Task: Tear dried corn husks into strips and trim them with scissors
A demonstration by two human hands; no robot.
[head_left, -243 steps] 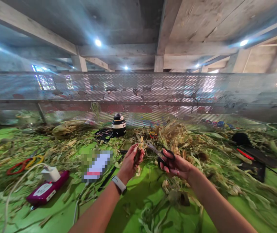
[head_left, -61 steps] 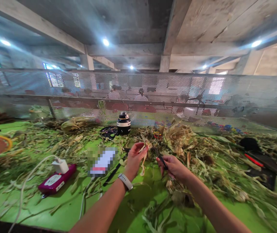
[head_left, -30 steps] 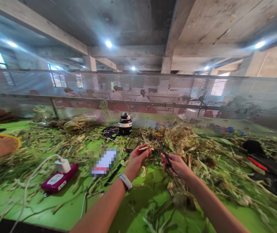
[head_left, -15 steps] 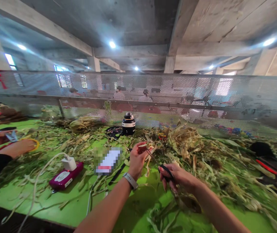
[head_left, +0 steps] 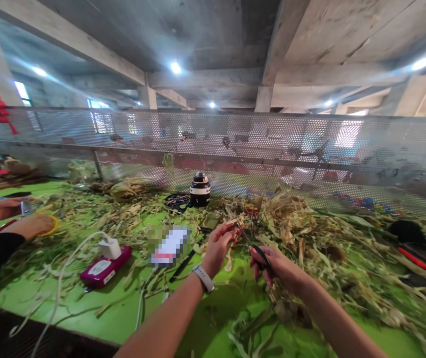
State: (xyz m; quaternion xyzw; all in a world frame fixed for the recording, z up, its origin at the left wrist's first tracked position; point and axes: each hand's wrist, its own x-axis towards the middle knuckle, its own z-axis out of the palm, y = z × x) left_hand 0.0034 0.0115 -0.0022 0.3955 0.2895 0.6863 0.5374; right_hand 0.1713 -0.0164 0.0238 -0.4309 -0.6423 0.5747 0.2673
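My left hand point(head_left: 216, 249), with a pale watch band at the wrist, is closed in a pinch on a small piece of dried corn husk point(head_left: 229, 260). A pale strip of it hangs below the fingers. My right hand point(head_left: 277, 266) is wrapped round the black handles of a pair of scissors point(head_left: 261, 256). Their blades point up and left and reach the husk at my left fingertips. Whether the blades touch it I cannot tell. Behind both hands lies a heap of dry corn husks point(head_left: 285, 211).
Husk scraps litter the green table point(head_left: 104, 325). Left of me are a phone point(head_left: 170, 246), a purple power strip point(head_left: 104, 268) with a white plug, and a co-worker's hands point(head_left: 30, 226). A black bottle point(head_left: 200, 190) stands before the perforated metal screen point(head_left: 231, 132). A black-and-red item point(head_left: 416, 258) lies right.
The view has shifted slightly, moving everything a little to the right. My left hand has turned its fingers towards the scissor blades. The scissors stay in my right hand.
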